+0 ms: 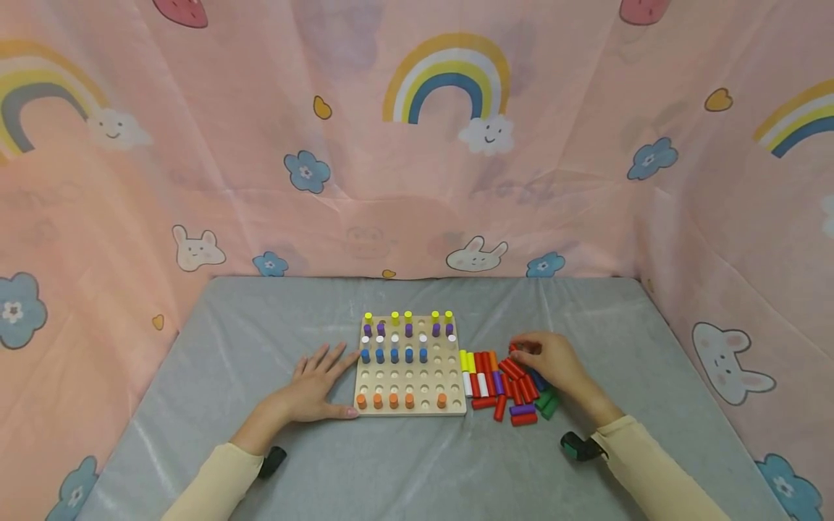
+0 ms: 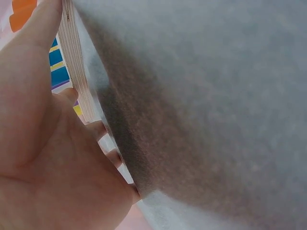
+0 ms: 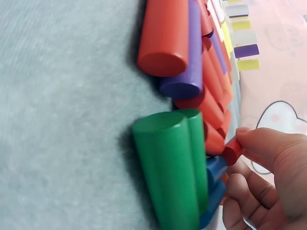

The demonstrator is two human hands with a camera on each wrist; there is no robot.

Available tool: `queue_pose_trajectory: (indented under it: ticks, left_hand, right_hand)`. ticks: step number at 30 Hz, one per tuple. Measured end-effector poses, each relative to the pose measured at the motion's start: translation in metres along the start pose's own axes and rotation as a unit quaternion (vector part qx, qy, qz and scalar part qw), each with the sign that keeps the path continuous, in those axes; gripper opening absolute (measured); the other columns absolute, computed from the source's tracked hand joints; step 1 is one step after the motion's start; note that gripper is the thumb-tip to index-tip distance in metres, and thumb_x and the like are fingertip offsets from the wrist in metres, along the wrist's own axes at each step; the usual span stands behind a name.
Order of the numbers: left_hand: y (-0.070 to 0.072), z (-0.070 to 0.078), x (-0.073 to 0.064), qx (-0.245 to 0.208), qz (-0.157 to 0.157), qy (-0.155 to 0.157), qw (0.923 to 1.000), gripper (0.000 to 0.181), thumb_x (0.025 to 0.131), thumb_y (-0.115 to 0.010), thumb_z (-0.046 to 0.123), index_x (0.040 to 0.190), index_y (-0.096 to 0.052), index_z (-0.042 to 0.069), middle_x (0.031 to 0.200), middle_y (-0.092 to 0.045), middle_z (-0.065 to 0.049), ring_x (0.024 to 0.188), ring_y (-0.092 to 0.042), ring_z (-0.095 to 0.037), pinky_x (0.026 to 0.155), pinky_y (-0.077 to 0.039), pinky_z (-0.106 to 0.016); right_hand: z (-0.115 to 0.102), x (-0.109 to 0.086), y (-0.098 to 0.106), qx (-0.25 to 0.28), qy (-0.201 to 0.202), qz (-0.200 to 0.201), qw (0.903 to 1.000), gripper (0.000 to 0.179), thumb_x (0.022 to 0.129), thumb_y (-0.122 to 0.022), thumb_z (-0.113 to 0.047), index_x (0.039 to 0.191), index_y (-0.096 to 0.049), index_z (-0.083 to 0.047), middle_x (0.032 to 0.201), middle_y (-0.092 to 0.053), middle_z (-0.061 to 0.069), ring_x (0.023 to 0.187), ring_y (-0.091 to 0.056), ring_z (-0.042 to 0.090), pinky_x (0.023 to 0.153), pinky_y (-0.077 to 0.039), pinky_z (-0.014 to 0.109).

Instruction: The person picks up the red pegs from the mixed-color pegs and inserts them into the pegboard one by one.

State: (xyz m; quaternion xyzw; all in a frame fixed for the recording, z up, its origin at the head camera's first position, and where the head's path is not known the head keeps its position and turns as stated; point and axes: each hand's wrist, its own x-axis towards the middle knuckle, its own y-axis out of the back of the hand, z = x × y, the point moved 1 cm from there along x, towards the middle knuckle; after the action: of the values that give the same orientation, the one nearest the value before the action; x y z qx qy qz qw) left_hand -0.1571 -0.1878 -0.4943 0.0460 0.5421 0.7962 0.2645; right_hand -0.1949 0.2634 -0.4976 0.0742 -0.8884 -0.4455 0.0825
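A wooden peg board [image 1: 391, 376] lies on the table, with rows of yellow, purple, white, blue and orange pegs standing in its holes. My left hand [image 1: 311, 387] rests spread on the table at the board's left side, thumb and index finger against its edge. The board's layered side [image 2: 76, 60] shows beside that hand in the left wrist view. To the right of the board, my right hand [image 1: 554, 359] pinches a red peg [image 3: 233, 151] between thumb and fingers, at the far side of the loose pegs.
Loose red pegs [image 1: 511, 369] lie in a pile right of the board, with yellow, white, purple and orange ones among them. Green pegs [image 3: 165, 167] and blue pegs [image 3: 217, 167] lie at the pile's right side. A grey cloth [image 1: 293, 477] covers the table; printed pink fabric [image 1: 417, 195] hangs behind.
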Motion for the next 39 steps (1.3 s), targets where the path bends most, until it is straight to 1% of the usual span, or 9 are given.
queue_pose_trajectory:
  ticks: [5, 10, 14, 17, 21, 26, 30, 36, 39]
  left_hand:
    - [0.001, 0.0, 0.0, 0.0, -0.001, 0.003, 1.0, 0.102, 0.08, -0.073, 0.061, 0.159, -0.022, 0.022, 0.167, -0.014, -0.016, 0.152, -0.009, -0.049, 0.113, -0.011, -0.077]
    - [0.001, -0.001, 0.0, 0.0, -0.003, 0.005, 1.0, 0.102, 0.08, -0.072, 0.062, 0.159, -0.022, 0.022, 0.167, -0.013, -0.016, 0.152, -0.008, -0.049, 0.113, -0.01, -0.076]
    - [0.0, -0.001, 0.0, -0.001, -0.004, 0.005, 1.0, 0.102, 0.08, -0.072, 0.062, 0.159, -0.021, 0.023, 0.167, -0.013, -0.016, 0.152, -0.008, -0.049, 0.113, -0.01, -0.076]
    - [0.0, 0.0, 0.0, -0.002, -0.005, 0.006, 1.0, 0.102, 0.08, -0.071, 0.063, 0.159, -0.021, 0.023, 0.167, -0.012, -0.016, 0.152, -0.007, -0.049, 0.113, -0.01, -0.076]
    - [0.0, 0.0, 0.0, -0.004, -0.003, 0.003, 1.0, 0.102, 0.08, -0.072, 0.063, 0.159, -0.021, 0.023, 0.167, -0.013, -0.016, 0.152, -0.008, -0.049, 0.113, -0.01, -0.076]
    - [-0.001, 0.0, 0.0, -0.006, -0.005, 0.004, 1.0, 0.102, 0.08, -0.072, 0.063, 0.159, -0.021, 0.023, 0.167, -0.013, -0.016, 0.152, -0.008, -0.049, 0.113, -0.01, -0.076]
    - [-0.002, -0.001, 0.0, -0.006, -0.006, 0.004, 1.0, 0.102, 0.08, -0.071, 0.063, 0.159, -0.021, 0.023, 0.167, -0.013, -0.016, 0.152, -0.007, -0.049, 0.113, -0.01, -0.076]
    - [-0.001, 0.0, 0.0, -0.004, -0.002, 0.005, 1.0, 0.102, 0.079, -0.072, 0.062, 0.159, -0.022, 0.023, 0.167, -0.013, -0.016, 0.152, -0.008, -0.049, 0.113, -0.01, -0.076]
    - [0.0, 0.0, 0.0, -0.003, -0.001, 0.004, 1.0, 0.102, 0.079, -0.072, 0.062, 0.159, -0.022, 0.023, 0.167, -0.014, -0.016, 0.152, -0.009, -0.049, 0.113, -0.01, -0.076]
  right_hand:
    - [-0.006, 0.001, 0.003, 0.013, -0.007, 0.003, 0.9999, 0.028, 0.089, -0.074, -0.02, 0.113, -0.073, -0.006, 0.099, -0.076, 0.008, 0.082, -0.063, 0.015, 0.073, -0.053, 0.027]
    - [-0.014, 0.002, 0.003, 0.013, -0.003, 0.007, 0.9999, 0.028, 0.088, -0.075, -0.021, 0.114, -0.074, -0.01, 0.094, -0.074, 0.005, 0.078, -0.061, 0.014, 0.07, -0.052, 0.025]
    - [-0.02, 0.002, 0.001, 0.033, 0.0, 0.006, 0.9994, 0.027, 0.089, -0.075, -0.022, 0.113, -0.074, -0.011, 0.09, -0.072, 0.004, 0.075, -0.058, 0.013, 0.066, -0.051, 0.021]
    - [-0.024, 0.002, -0.001, 0.048, 0.004, 0.007, 0.9988, 0.028, 0.089, -0.074, -0.021, 0.115, -0.074, -0.01, 0.09, -0.071, 0.004, 0.075, -0.057, 0.014, 0.066, -0.051, 0.02]
    - [-0.029, 0.003, -0.002, 0.05, 0.016, 0.008, 0.9986, 0.03, 0.09, -0.074, -0.021, 0.118, -0.072, -0.008, 0.09, -0.07, 0.004, 0.076, -0.056, 0.015, 0.066, -0.05, 0.019]
    - [-0.035, 0.003, -0.003, 0.055, 0.033, 0.013, 0.9978, 0.028, 0.089, -0.074, -0.021, 0.115, -0.073, -0.008, 0.088, -0.069, 0.003, 0.074, -0.055, 0.012, 0.066, -0.049, 0.02]
    - [-0.04, 0.004, -0.006, 0.073, 0.029, 0.009, 0.9969, 0.027, 0.089, -0.075, -0.019, 0.113, -0.074, -0.008, 0.088, -0.069, 0.003, 0.074, -0.055, 0.012, 0.065, -0.049, 0.019]
    - [-0.048, 0.006, -0.01, 0.065, 0.044, 0.021, 0.9967, 0.024, 0.087, -0.076, -0.019, 0.109, -0.075, -0.01, 0.087, -0.07, 0.003, 0.073, -0.055, 0.01, 0.065, -0.049, 0.019]
    - [-0.053, 0.007, -0.012, 0.069, 0.049, 0.018, 0.9963, 0.023, 0.087, -0.077, -0.019, 0.108, -0.075, -0.012, 0.087, -0.07, 0.001, 0.072, -0.056, 0.01, 0.064, -0.05, 0.02]
